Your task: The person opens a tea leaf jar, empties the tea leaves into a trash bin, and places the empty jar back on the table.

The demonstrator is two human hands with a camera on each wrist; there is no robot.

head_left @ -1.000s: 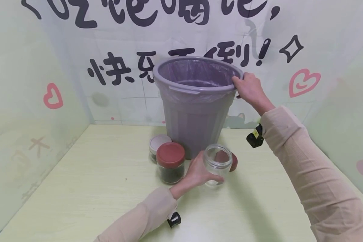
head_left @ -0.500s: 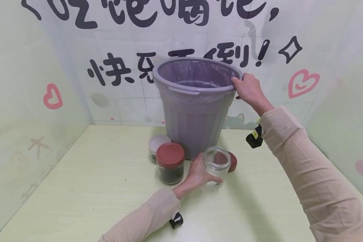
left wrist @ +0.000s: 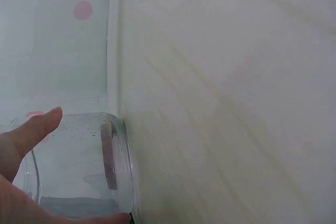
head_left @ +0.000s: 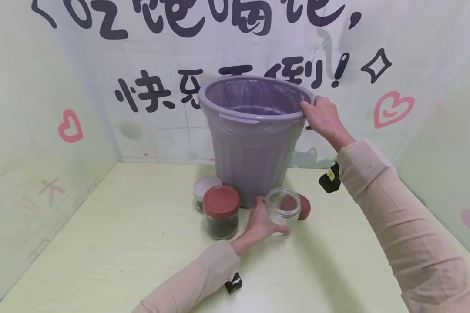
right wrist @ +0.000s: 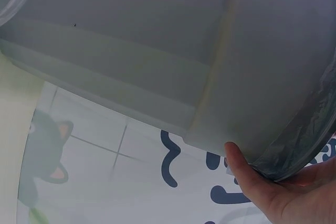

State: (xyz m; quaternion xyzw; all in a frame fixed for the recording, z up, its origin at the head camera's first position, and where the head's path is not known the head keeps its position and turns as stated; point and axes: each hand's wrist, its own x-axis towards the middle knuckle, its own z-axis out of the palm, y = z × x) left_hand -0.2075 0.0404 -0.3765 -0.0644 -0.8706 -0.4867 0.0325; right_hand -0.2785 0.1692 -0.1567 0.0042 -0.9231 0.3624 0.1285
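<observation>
My left hand [head_left: 260,224] curves its thumb and fingers around an uncapped clear glass jar [head_left: 283,218], low over the table in front of a bin. In the left wrist view, the thumb and a finger lie along the sides of the glass jar [left wrist: 79,150]. A red lid [head_left: 304,207] stands on edge just behind and right of it. With my right hand [head_left: 323,116] I grip the right rim of the tall grey bin [head_left: 254,152], which has a clear plastic liner. The right wrist view shows my right hand [right wrist: 278,195] at the bin's rim.
Left of my left hand stands a red-lidded jar [head_left: 221,211] with dark contents. A pale-lidded jar [head_left: 205,187] sits behind it, near the bin's base. The pale tabletop [head_left: 102,248] meets a printed wall sheet [head_left: 160,134] behind the bin.
My left wrist and forearm have shifted to the right. The glass jar and the red lid have moved slightly right. My right hand keeps its grip on the bin's rim.
</observation>
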